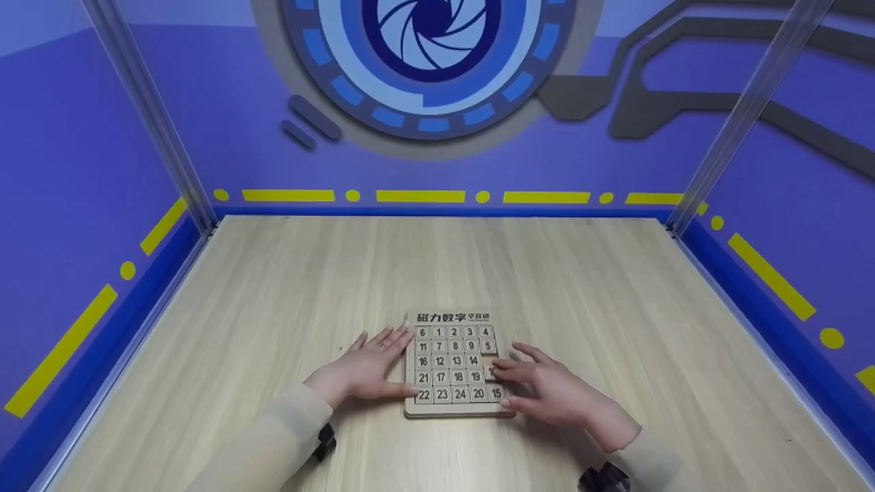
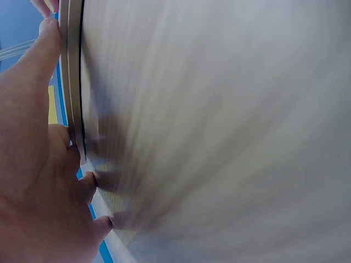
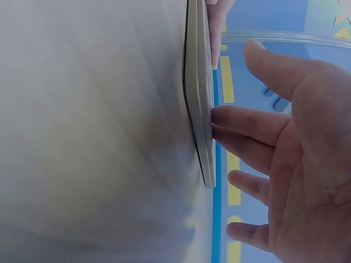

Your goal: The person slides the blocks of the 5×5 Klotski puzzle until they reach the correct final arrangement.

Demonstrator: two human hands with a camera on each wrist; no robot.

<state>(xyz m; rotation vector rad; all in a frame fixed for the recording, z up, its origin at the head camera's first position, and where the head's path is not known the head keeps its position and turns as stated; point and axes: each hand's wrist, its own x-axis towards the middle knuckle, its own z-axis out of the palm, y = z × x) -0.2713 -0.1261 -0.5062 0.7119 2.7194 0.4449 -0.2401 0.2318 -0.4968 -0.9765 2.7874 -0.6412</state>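
A wooden sliding number puzzle [image 1: 449,409] lies flat on the table, with its heading at the far end and rows of numbered tiles below. Beside its left edge rests the left hand [image 1: 366,365], fingers extended toward the upper left side and thumb at the corner near tile 22. From the right, the right hand [image 1: 554,389] touches a tile in the right column with its fingertips; that tile's number is partly covered. A bare gap [image 1: 488,359] shows just above it, under tile 5. The right thumb is by tile 15 [image 1: 496,393]. Both wrist views show the board edge-on, tile faces hidden.
The light wood table [image 1: 307,287] stretches around the puzzle on all sides. Blue-purple panels [image 1: 424,174] with yellow markings enclose it at the back and both sides. Clear upright posts [image 1: 160,130] stand at the two back corners.
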